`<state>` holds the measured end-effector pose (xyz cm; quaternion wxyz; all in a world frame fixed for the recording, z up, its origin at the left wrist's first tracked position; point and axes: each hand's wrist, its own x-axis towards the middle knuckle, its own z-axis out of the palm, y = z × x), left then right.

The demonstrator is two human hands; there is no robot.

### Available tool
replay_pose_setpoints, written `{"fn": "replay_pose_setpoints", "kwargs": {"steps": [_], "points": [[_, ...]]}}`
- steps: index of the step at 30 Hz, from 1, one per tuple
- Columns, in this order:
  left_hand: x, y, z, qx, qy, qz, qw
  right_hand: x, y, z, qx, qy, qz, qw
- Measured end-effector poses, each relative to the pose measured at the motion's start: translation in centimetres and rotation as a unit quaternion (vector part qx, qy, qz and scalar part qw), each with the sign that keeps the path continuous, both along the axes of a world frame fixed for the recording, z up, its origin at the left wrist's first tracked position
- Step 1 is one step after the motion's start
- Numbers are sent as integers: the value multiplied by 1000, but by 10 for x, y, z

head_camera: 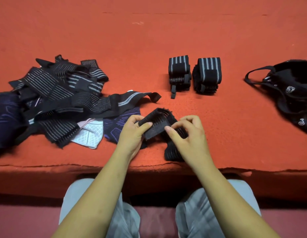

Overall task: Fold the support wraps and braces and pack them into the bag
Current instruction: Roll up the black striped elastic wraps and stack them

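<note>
Wrap (pixel 157 123), black, half-folded: at the middle of the surface's (pixel 149 40) front edge. I see the left hand (pixel 132 133) pinching its folded end and the right hand (pixel 187 134) pinching the flap. Likely risks: the elastic springs open if a pinch slackens, and the loose tail slips over the edge. Bag (pixel 286 90): right edge.

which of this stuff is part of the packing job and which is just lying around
Job: wrap in left hand and right hand; unfolded pile; folded stack; second stack; bag.
Lying about: thread scrap on orange cover.
</note>
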<state>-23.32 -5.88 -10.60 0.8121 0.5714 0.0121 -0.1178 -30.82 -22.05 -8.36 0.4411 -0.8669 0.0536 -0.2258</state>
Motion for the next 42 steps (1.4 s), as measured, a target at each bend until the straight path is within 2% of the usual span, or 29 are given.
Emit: {"fn": "replay_pose_setpoints", "kwargs": {"steps": [4, 8, 10, 11, 14, 16, 19, 21, 23, 25, 29, 33, 38, 42], "points": [[-5, -2, 1, 14, -25, -7, 1000, 9, 10, -1, 46, 124, 21, 991], [-10, -2, -1, 47, -57, -34, 997, 9, 8, 8, 94, 80, -1, 992], [-9, -1, 0, 56, -69, -30, 996, 8, 5, 22, 82, 57, -3, 995], [-8, 0, 1, 99, -100, -27, 990, 7, 2, 31, 68, 53, 5, 996], [-6, 4, 11, 257, -246, -63, 932, 4, -10, 61, 58, 72, 97, 991], [-6, 6, 23, 251, -302, -120, 912, 1, -20, 79, 86, 113, 193, 971], [-4, 11, 41, 199, -305, -211, 907, -2, -33, 97, 102, 147, 291, 940], [-4, 14, 49, 212, -306, -221, 902, 0, -37, 104, 130, 146, 321, 927], [-3, 18, 54, 242, -336, -210, 886, 2, -39, 107, 161, 133, 309, 928], [-6, 20, 62, 239, -301, -232, 893, 7, -41, 106, 178, 97, 263, 943], [-20, 20, 73, 168, -189, -300, 920, 22, -45, 107, 203, 6, 139, 969], [-29, 14, 74, 73, -97, -355, 927, 38, -50, 111, 164, -5, 91, 982], [-33, -3, 69, -12, 26, -352, 936, 60, -59, 110, 97, -17, 23, 995], [-19, -19, 41, 39, 74, -259, 962, 71, -59, 103, 60, -12, 1, 998]]}}
